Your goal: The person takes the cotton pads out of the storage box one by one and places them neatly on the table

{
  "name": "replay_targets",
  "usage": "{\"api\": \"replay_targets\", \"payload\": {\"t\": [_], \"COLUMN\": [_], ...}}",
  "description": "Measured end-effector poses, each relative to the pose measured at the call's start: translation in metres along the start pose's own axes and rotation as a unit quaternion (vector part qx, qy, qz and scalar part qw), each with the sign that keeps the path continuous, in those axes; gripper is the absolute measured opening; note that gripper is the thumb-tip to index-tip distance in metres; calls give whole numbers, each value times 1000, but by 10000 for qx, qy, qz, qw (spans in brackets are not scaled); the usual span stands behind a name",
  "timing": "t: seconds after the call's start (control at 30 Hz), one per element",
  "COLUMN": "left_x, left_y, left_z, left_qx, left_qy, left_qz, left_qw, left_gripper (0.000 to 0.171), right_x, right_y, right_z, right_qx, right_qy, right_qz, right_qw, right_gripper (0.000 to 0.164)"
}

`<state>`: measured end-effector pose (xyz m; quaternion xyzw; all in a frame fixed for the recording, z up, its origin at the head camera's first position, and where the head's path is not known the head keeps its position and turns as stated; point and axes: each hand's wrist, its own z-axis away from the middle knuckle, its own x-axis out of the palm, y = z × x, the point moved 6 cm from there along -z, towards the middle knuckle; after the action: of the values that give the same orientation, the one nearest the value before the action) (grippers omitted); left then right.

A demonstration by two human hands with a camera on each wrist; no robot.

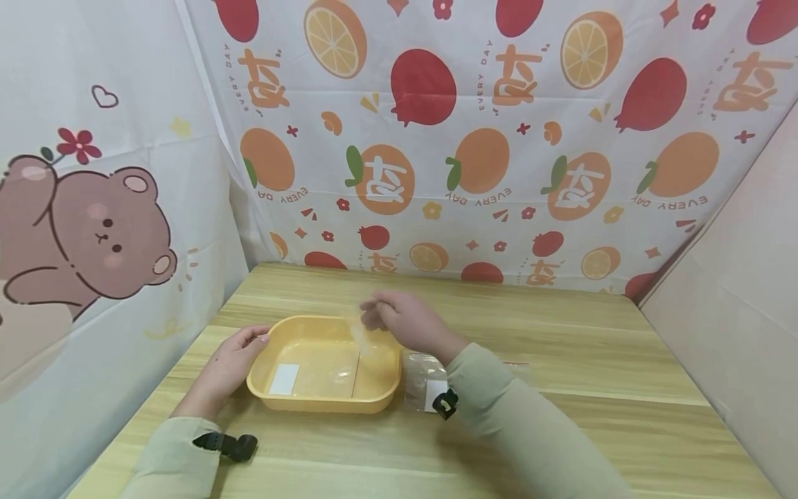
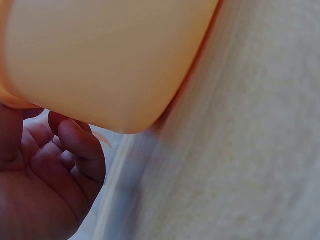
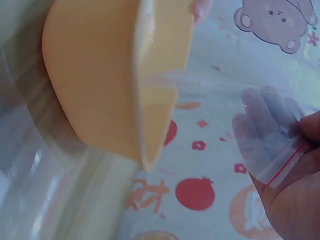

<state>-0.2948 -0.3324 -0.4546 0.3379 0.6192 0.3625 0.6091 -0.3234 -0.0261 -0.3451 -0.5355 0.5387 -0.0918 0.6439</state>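
Note:
A yellow plastic tray (image 1: 324, 404) stands on the table. My left hand (image 1: 233, 360) grips its left rim, and the left wrist view shows that hand's curled fingers (image 2: 82, 140) against the tray's outer wall (image 2: 100, 65). Above the tray's right end, my right hand (image 1: 405, 322) pinches a clear zip bag (image 3: 265, 145) near its red seal line, thumb in front and fingers behind the film. The bag hangs over the tray rim, blurred in the head view. Inside the tray lies another clear bag (image 1: 318, 374) with a white label (image 1: 284, 379).
One more clear zip bag (image 1: 414, 384) with a white label lies on the wooden table (image 1: 592, 416), right of the tray and partly hidden by my right sleeve (image 1: 517, 409). Printed cloth (image 1: 486, 90) hangs behind the table, and further cloth panels close off both sides.

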Motion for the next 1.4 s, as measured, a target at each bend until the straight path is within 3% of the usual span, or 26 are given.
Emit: {"api": "replay_targets", "payload": {"t": [0.2, 0.5, 0.8, 1.27, 1.4], "left_x": [3, 2, 2, 1, 0], "left_y": [-3, -2, -4, -3, -4], "left_z": [2, 4, 4, 4, 3], "left_qx": [-93, -69, -61, -27, 4], "left_qy": [-89, -48, -35, -23, -5], "left_qz": [139, 160, 114, 153, 188], "left_qw": [9998, 9998, 9999, 9999, 9998], "left_gripper": [59, 59, 61, 62, 61], "right_x": [-30, -86, -124, -175, -185], "right_y": [-3, -15, -6, 18, 24], "right_z": [15, 43, 70, 132, 150], "right_qx": [-205, -493, -213, 57, 224], "right_qy": [-49, -43, -182, -779, -957], "right_qz": [-77, 737, 1153, 2098, 1956], "right_qw": [9997, 9961, 9929, 9746, 9757], "right_gripper": [31, 29, 28, 22, 16]}}
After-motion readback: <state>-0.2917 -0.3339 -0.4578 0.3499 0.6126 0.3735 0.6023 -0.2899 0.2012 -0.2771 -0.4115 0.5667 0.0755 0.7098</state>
